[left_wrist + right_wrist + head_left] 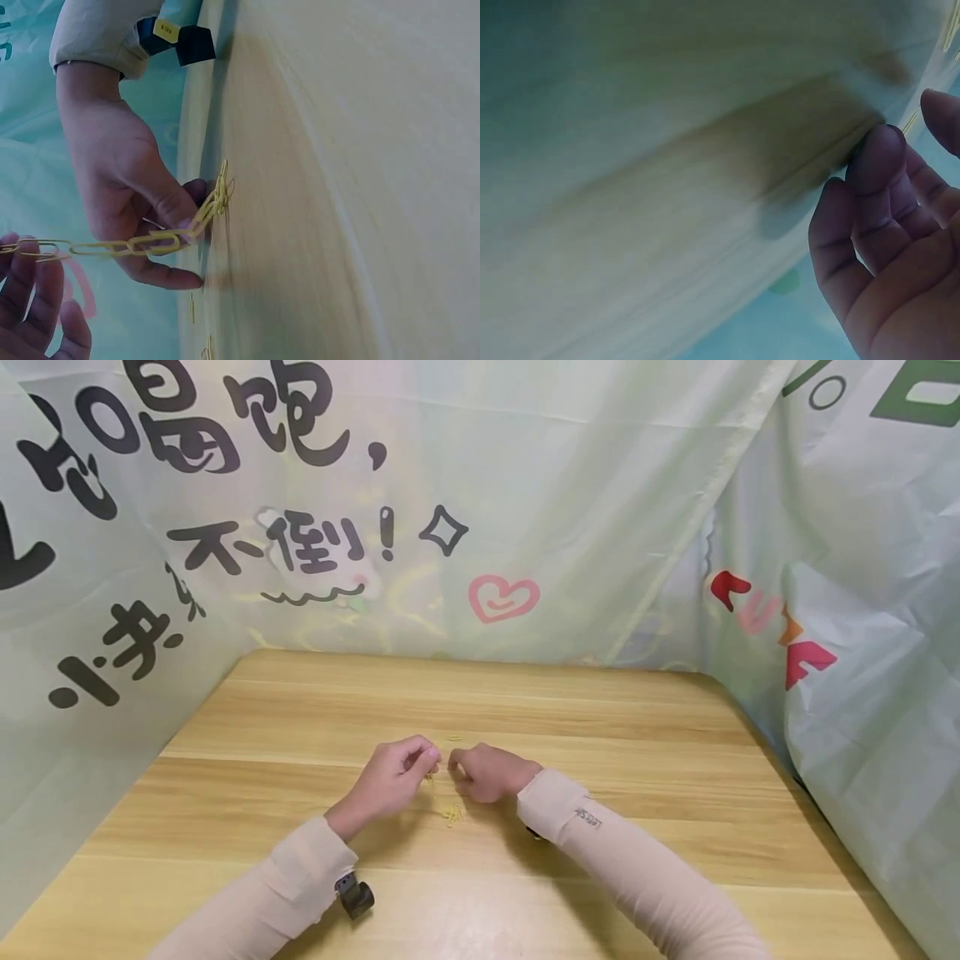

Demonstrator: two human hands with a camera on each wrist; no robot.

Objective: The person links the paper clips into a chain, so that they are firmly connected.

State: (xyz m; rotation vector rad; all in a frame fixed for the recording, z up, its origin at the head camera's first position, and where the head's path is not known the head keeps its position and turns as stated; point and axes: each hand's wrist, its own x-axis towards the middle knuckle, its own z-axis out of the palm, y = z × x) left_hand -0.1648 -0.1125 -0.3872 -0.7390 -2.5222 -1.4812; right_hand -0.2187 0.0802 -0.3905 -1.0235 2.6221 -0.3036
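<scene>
My left hand (393,777) pinches one end of a chain of yellow paper clips (154,241) between thumb and fingers. From there the chain hangs down to a small heap of linked clips (452,814) on the table. To its right, my right hand (491,772) is low over the wood, palm down, with its thumb and index finger apart. I see nothing gripped in it. A loose paper clip (454,738) lies just beyond the two hands. In the right wrist view, the fingers (881,161) bend towards the tabletop, and a thin yellow clip shows partly behind them.
A wooden table (637,727) spreads around the hands. Printed pale fabric (585,527) hangs behind it and along both sides. A black wrist camera (355,895) is strapped at the left sleeve. More loose clips (208,349) show in the left wrist view.
</scene>
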